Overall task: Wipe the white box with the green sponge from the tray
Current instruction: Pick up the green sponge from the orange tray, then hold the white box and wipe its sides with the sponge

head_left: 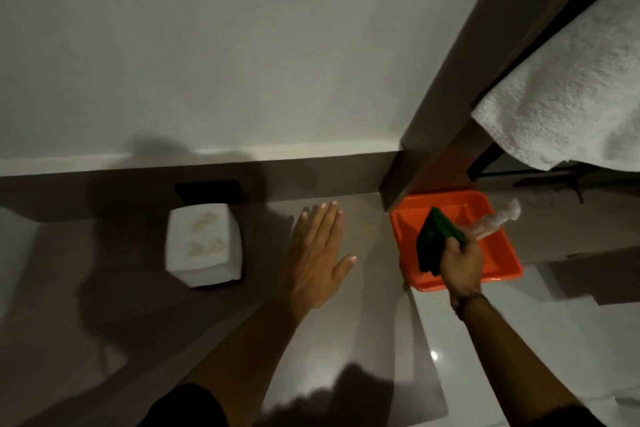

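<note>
The white box [202, 244] stands on the grey counter at the left, its top marked with faint stains. My left hand [317, 253] lies flat and open on the counter, right of the box and apart from it. An orange tray [505, 253] sits at the right against a brown post. My right hand [462, 262] is over the tray and grips the green sponge [436, 237], which is tilted up above the tray floor. A clear bottle [498, 220] lies in the tray behind the hand.
A dark flat object [209, 191] lies behind the box against the wall. A brown vertical post [450, 114] rises beside the tray. A white towel [571, 90] hangs at the upper right. The counter's front edge [429, 340] runs below the tray, with shiny floor beyond.
</note>
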